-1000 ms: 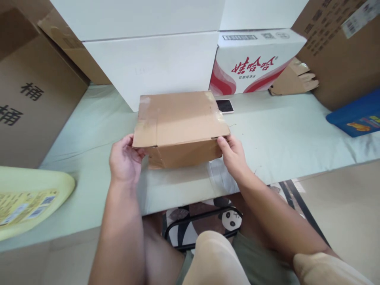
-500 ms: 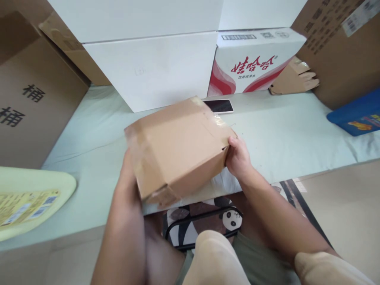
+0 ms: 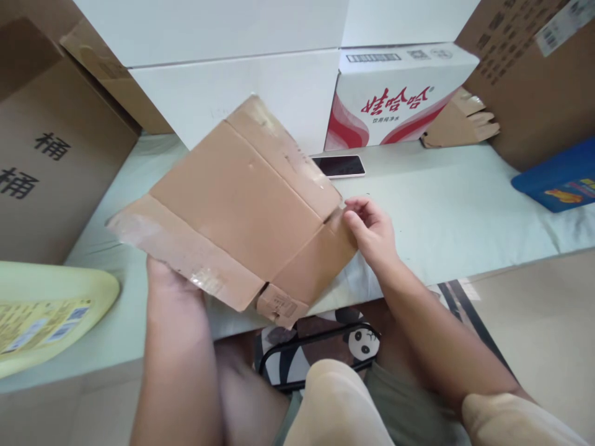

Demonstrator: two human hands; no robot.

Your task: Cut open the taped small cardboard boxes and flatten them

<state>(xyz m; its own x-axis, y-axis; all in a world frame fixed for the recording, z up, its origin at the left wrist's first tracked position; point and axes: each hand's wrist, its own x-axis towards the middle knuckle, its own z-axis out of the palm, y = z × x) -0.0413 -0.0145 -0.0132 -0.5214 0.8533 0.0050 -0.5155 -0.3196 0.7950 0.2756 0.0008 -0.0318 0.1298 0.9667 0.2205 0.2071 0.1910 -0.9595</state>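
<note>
A small brown cardboard box with worn tape strips is lifted off the pale green table and tipped up, its broad face turned toward me. My left hand supports it from below at the left, fingers hidden behind the cardboard. My right hand pinches the box's right corner flap with thumb and fingers closed on it.
A phone lies screen-up behind the box. White cartons and a red-and-white printed carton stand at the back. Large brown boxes flank both sides. There is a blue packet at the right and a yellow item at the left.
The box has been raised from the table and rotated, its top now tilted up toward me. My left hand slid beneath it; my right hand stayed at the right corner.
</note>
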